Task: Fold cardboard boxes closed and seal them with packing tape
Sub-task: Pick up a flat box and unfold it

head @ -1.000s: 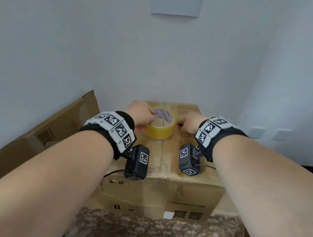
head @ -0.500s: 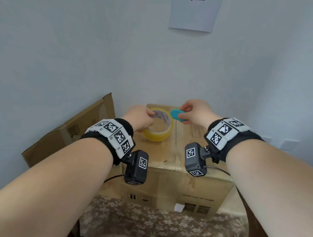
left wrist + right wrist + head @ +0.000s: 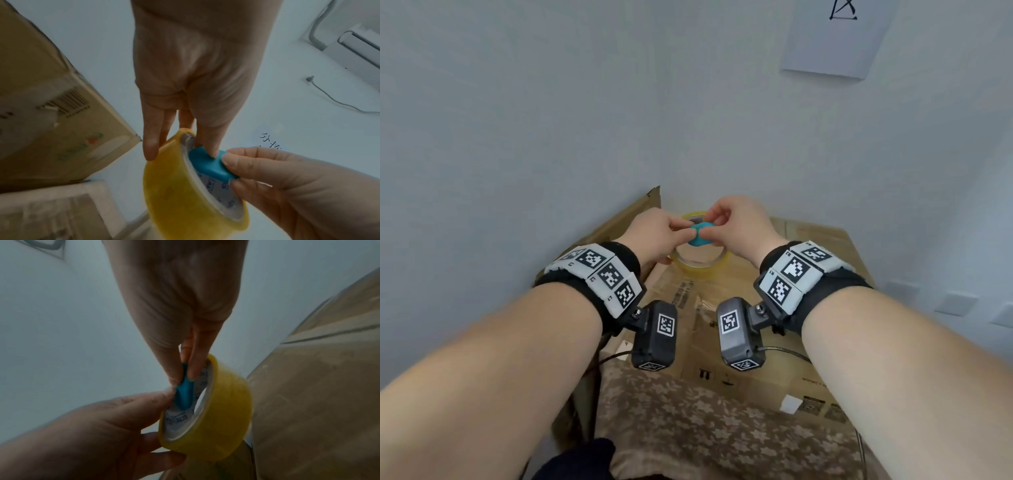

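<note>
Nearest the camera, a patterned cloth (image 3: 709,431) is lying below the forearms, running up to the near edge of the closed cardboard box (image 3: 743,346), whose near face is showing printed marks and a white label. Above the box top, the left hand (image 3: 654,233) is gripping the yellow tape roll (image 3: 700,265), with fingers wrapped on the outer band and the thumb reaching over the rim, as the left wrist view is showing (image 3: 191,191). The right hand (image 3: 739,226) is pinching a small teal piece (image 3: 701,234) between thumb and fingertips, holding it against the roll's open core; the left thumb is touching it too. The roll is tilting, held just above the far part of the box top rather than lying flat. To the left, a second cardboard box (image 3: 619,219) is leaning against the wall, its corner just beside the left hand. Beyond, the pale wall is standing close behind the hands, with a sheet of paper (image 3: 835,37) hanging high to the right.
</note>
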